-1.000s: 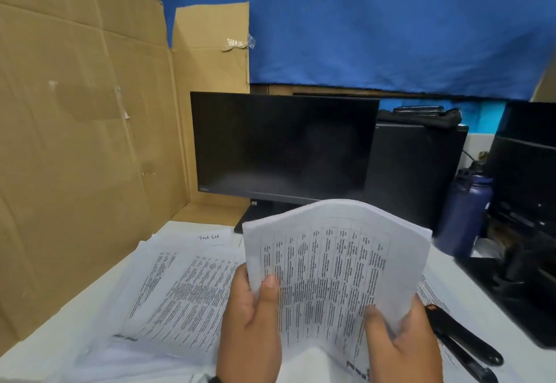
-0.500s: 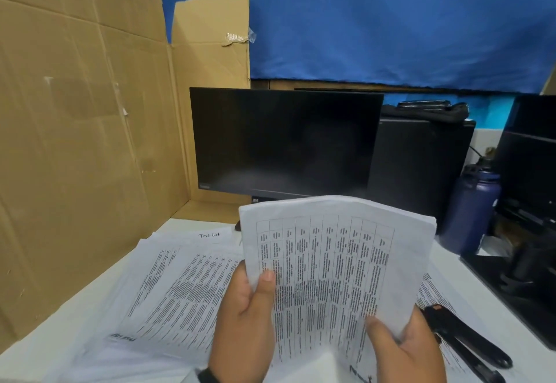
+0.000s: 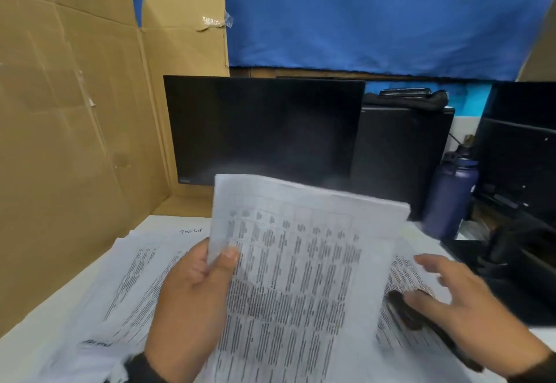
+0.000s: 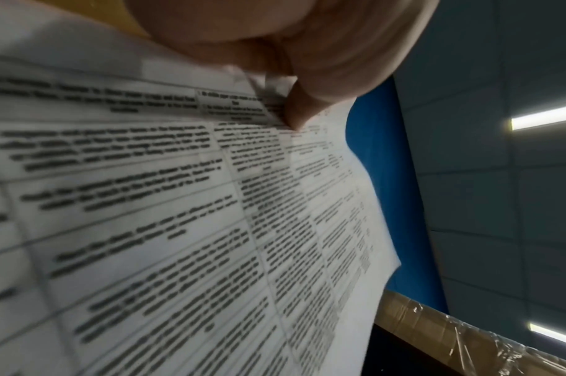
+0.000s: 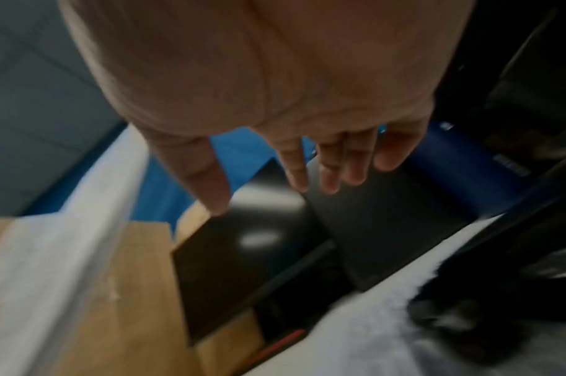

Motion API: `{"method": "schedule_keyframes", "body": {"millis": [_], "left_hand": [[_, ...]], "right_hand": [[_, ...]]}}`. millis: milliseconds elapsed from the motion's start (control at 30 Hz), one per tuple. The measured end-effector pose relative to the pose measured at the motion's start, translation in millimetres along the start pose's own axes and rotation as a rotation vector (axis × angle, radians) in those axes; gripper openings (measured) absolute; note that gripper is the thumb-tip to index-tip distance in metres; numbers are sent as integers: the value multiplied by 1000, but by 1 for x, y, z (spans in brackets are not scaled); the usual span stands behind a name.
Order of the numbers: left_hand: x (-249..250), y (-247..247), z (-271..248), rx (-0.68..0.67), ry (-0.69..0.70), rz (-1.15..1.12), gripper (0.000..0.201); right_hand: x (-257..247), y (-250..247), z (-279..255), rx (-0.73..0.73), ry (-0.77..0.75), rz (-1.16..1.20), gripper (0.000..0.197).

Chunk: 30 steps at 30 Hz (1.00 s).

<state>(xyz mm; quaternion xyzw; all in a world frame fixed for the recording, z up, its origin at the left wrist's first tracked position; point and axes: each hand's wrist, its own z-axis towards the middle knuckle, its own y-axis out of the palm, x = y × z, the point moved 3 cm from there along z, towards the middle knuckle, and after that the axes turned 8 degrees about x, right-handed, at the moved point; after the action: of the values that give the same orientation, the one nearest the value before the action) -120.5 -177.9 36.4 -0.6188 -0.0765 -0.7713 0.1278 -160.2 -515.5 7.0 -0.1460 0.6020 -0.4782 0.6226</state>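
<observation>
A bundle of printed sheets [image 3: 301, 268] with a table of text is held up over the desk by my left hand [image 3: 195, 289], thumb pinched on its left edge. The left wrist view shows that thumb [image 4: 302, 112] pressing the printed sheets [image 4: 178, 203]. My right hand [image 3: 460, 301] is off the paper, fingers spread and straight, hovering over a black stapler [image 3: 421, 319] at the right. In the right wrist view the right hand [image 5: 275, 183] holds nothing. More printed pages [image 3: 141, 280] lie spread on the white desk [image 3: 18, 355].
A dark monitor [image 3: 264, 130] stands behind the papers, with a black computer case [image 3: 403, 157] beside it. A purple bottle [image 3: 451, 196] and black equipment [image 3: 517, 190] are at the right. Cardboard panels [image 3: 66, 142] wall the left side; blue cloth [image 3: 376, 15] hangs behind.
My right hand has let go of the bundle's right edge and moved right, opening above the stapler. The left hand alone now holds the sheets.
</observation>
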Motion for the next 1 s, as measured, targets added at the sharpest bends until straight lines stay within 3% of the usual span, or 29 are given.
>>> {"method": "schedule_keyframes", "body": {"millis": [100,200,300,333,367,467,567,633,700,767,833,1000], "left_hand": [[-6,5,-3,-63,-40,124,25],[-12,12,-8,-118,-50,210,24],[-16,16,-12,-179,-55,267,24],[-18,16,-13,-202,-49,294,24],[-20,16,-13,-220,-38,331,23],[-25,18,-16,-248,0,435,22],[-26,25,-28,-299,67,554,21],[-25,32,-40,-352,141,642,15],[-20,39,-52,-406,235,733,11],[-14,44,-61,-457,308,790,15],[-8,48,-68,-479,346,806,18],[-2,49,-73,-466,372,779,12]], "right_hand": [[43,6,17,-58,182,-466,79],[83,25,27,-196,228,-557,68],[94,22,32,-163,251,-363,28],[90,14,31,-106,252,-276,24],[87,6,29,-30,251,-184,29],[74,-21,19,157,288,270,77],[25,-38,-1,244,259,764,66],[-6,-46,-9,271,200,959,74],[-29,-46,-20,354,159,1123,66],[-48,-41,-30,431,159,1179,39],[-63,-34,-40,435,121,1136,27],[-84,-16,-60,438,60,1007,53]]}}
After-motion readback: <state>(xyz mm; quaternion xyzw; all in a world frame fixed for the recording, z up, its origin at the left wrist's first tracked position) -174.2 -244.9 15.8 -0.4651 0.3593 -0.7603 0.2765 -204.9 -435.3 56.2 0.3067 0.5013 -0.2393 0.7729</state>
